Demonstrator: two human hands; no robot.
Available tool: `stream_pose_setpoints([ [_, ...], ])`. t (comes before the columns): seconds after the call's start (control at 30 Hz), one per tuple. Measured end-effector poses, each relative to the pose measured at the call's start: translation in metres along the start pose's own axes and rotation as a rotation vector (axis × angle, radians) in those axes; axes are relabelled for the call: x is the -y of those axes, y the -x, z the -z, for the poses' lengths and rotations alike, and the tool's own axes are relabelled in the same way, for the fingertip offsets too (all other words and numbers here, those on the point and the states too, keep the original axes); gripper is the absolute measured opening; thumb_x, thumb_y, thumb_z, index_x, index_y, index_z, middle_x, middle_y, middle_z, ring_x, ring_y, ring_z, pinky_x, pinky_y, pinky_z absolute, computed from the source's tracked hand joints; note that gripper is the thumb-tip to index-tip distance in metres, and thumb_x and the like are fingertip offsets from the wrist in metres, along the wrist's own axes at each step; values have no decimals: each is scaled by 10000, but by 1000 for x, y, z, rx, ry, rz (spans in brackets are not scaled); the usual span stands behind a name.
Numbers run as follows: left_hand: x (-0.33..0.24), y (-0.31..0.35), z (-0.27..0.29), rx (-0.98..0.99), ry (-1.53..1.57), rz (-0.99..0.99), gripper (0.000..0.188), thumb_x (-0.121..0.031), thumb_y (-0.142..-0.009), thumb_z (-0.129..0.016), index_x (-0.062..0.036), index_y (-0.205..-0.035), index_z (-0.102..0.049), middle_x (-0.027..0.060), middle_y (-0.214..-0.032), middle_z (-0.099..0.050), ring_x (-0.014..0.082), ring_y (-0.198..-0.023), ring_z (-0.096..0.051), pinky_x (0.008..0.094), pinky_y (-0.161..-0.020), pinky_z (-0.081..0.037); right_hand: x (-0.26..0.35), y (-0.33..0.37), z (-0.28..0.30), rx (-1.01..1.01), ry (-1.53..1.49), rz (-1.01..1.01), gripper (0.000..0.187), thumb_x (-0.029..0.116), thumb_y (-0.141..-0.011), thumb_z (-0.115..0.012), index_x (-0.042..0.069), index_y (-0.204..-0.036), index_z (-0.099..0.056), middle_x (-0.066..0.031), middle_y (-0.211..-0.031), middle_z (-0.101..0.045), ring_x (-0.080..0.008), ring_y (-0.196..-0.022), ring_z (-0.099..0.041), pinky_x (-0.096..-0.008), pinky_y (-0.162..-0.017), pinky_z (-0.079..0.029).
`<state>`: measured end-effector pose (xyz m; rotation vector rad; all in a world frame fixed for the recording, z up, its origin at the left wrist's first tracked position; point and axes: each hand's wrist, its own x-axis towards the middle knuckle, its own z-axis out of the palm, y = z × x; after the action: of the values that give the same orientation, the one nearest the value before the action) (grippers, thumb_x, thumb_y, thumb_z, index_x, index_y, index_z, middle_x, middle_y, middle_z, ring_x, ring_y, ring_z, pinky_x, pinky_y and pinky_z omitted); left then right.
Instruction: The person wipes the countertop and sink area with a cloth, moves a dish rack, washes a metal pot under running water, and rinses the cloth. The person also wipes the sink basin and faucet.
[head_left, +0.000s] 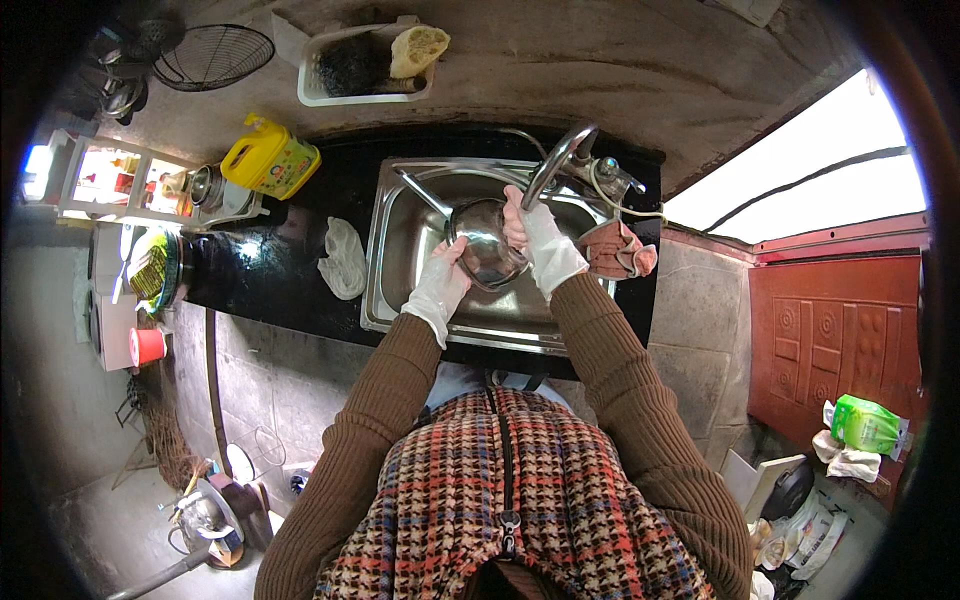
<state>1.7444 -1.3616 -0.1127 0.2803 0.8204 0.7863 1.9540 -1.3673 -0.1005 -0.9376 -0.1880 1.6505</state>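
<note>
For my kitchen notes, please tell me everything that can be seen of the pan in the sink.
The pan is round and shiny, apparently metal, with one long, straight handle pointing toward the far left corner of the sink. The left hand holds its near left edge; the right hand is at its right side. Whether it contains water is unclear.

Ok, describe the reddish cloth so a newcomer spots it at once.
Find the steel sink in the black counter. At its right edge, just right of the right hand, lies a crumpled cloth. Its brownish-red colour separates it from the whitish crumpled item left of the sink.
</note>
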Motion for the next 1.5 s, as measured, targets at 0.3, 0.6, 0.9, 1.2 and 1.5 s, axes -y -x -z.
stream_pose_setpoints([
  [0.3, 2, -6, -4, 87, -129, 27, 79, -74, -1079, -572, -51, -1130, -628, 57, -1024, -720, 201, -929, -711, 371, -834, -599, -1, -2, 16, -46, 605, 460, 433, 242, -1046, -669, -24, -1381, -609, -107, -1165, -695, -186, -1002, -680, -286, -840, -557],
  [0.6, 43, -1, -19, 143, -1496, -235, 430, -253, -999, -725, 20, -1314, -618, 126, -1204, -717, 236, -1117, -673, 379, -990, -521, 13, 19, 22, -154, 1205, 295, 687, 543, -933, -770, 1, -1334, -639, -107, -1179, -709, -219, -1045, -664, -339, -936, -524],
  [0.9, 47, 24, -47, 271, -2246, -488, 175, -209, -898, -632, -102, -936, -765, 114, -861, -759, 344, -919, -730, 480, -991, -480, -23, 70, 32, -305, 164, -89, 433, 409, -930, -814, 125, -1229, -680, -8, -1100, -697, -182, -872, -697, -372, -690, -626],
  [1.2, 56, 37, -55, 450, -2398, -882, 540, -266, -963, -590, 11, -1425, -561, 111, -1416, -616, 289, -1360, -537, 509, -1235, -305, -80, 41, 121, -448, 712, 412, 246, 133, -901, -713, 28, -1124, -705, -116, -858, -706, -214, -774, -677, -396, -627, -552],
  [1.5, 23, 88, 8, 58, -1855, -772, 590, -290, -922, -703, 104, -1344, -579, 243, -1301, -650, 379, -1245, -608, 493, -1119, -444, -41, 22, 103, -579, 259, -69, 163, 145, -918, -687, 43, -1046, -697, -92, -838, -674, -221, -724, -636, -397, -617, -506],
])
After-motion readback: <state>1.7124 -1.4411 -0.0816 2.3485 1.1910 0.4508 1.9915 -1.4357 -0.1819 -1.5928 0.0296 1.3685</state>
